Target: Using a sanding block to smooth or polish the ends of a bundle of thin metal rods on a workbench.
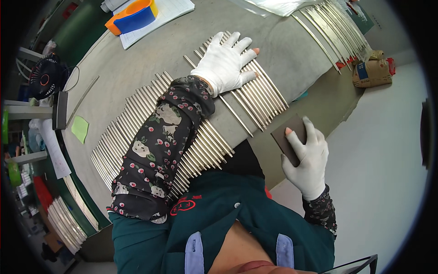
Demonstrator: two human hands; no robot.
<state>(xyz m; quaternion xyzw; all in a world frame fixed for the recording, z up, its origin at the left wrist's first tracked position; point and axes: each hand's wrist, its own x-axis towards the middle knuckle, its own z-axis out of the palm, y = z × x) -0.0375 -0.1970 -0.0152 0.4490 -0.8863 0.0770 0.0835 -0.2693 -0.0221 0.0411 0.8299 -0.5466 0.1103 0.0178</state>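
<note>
My left hand [226,66], in a white glove with a couple of bare fingertips, lies flat with fingers spread on a row of slim shiny metal rods [262,98]. Its patterned sleeve crosses over a larger row of the same rods [132,114], hiding many of them. One rod [236,115] lies by itself in the gap between the two groups. Off the table's near edge on the right, my right hand [308,157], gloved too, grips a flat dark grey-brown rectangular block [290,137]. The block is apart from the rods; its material cannot be made out.
More rods [331,34] lie at the table's far right, near a brown sack [373,73]. Orange and blue tape rolls [132,18] rest on papers at the back. A green note [80,129] and a thin strip [84,98] lie left; beyond stands a black fan [45,77].
</note>
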